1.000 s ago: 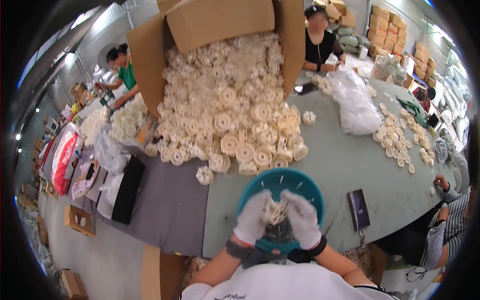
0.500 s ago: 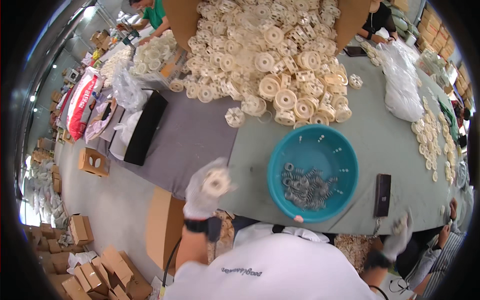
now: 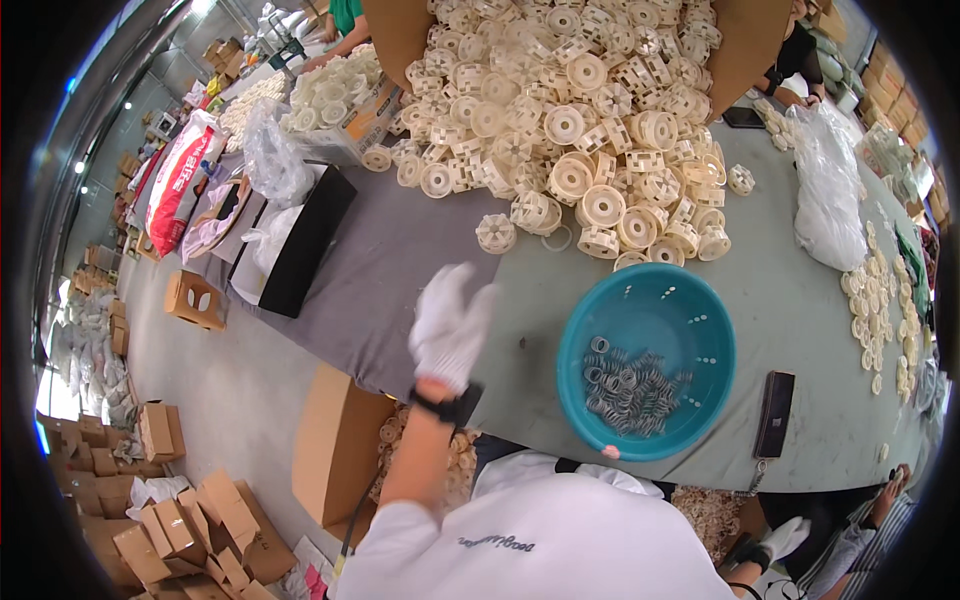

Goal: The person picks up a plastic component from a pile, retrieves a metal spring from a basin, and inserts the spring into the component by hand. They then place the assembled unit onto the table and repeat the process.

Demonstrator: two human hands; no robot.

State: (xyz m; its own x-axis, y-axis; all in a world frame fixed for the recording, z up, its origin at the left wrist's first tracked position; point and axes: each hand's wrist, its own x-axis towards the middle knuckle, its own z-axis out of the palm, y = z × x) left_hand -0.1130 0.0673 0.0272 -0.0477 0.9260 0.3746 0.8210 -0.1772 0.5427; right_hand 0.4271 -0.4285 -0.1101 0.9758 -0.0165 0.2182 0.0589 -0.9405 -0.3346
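Note:
My left hand, in a white knitted glove, is over the grey cloth of the table. Its fingers are spread with nothing visible in them. My right hand, also gloved, is low at the right, below the table's edge. Its fingers look stretched out, and I see nothing held. A teal plastic basin stands to the right of my left hand, with many small metal coil springs inside. Beyond it lies a big heap of cream-coloured round plastic parts, spilling from a cardboard box.
A dark phone lies right of the basin. Clear plastic bags and flat cream rings are at the right. A black-sided tray stands left, and an open carton sits below the table edge. Other people work at the far sides.
The cream round part in my left hand is gone from it; that hand moved forward and its fingers opened. My right hand went lower. The view shifted slightly.

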